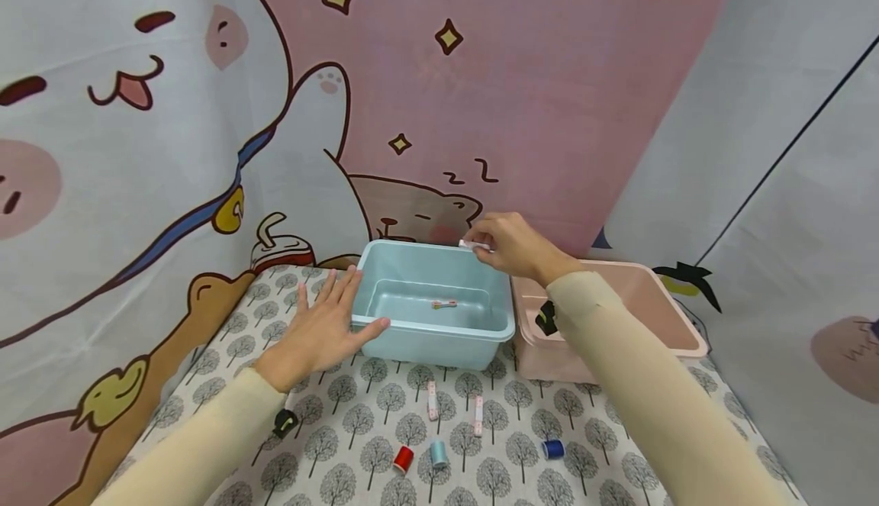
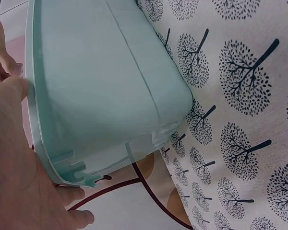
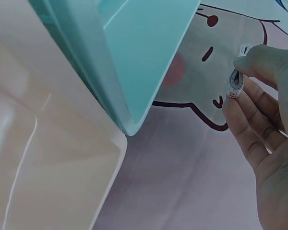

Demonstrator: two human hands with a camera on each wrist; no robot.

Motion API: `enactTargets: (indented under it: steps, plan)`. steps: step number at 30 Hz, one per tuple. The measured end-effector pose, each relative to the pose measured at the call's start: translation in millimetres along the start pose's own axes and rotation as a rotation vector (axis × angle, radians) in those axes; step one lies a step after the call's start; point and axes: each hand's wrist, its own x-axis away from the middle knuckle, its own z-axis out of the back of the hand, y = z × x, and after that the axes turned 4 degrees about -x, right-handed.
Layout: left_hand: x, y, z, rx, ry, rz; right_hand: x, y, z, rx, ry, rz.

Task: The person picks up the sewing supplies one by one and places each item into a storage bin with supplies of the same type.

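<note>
My right hand (image 1: 516, 245) pinches a folded white tape measure (image 3: 235, 82) between thumb and fingertips, above the far right rim of the light blue bin (image 1: 426, 342). Printed numbers show on the tape in the right wrist view. My left hand (image 1: 323, 334), fingers straight and spread, rests at the bin's left rim; in the left wrist view it lies along that rim. Inside the bin lies another small folded tape (image 1: 444, 304). On the cloth in front are two more folded tapes, one (image 1: 432, 401) to the left and one (image 1: 478, 416) to the right.
A pink bin (image 1: 645, 292) stands against the blue bin's right side, partly hidden by my right arm. A red thread spool (image 1: 403, 459), a light blue spool (image 1: 438, 454) and a dark blue spool (image 1: 552, 449) lie near the front. A printed curtain (image 1: 549, 94) hangs behind.
</note>
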Motion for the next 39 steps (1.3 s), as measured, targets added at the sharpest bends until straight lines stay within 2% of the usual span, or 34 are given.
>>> enactTargets:
  steps: [9,20,34,39]
  plan:
    - [-0.1,-0.4,-0.2,0.013,0.001,0.000,-6,10,-8,-0.014,0.004,-0.036]
    - [-1.6,1.5,-1.1,0.005,0.006,0.003,-2,14,-7,0.005,-0.100,-0.224]
    - [-1.5,2.3,-1.1,0.008,0.001,0.005,14,7,0,0.005,-0.110,-0.258]
    - [-0.8,1.6,-1.5,0.004,0.004,0.005,23,2,0,0.026,-0.095,-0.227]
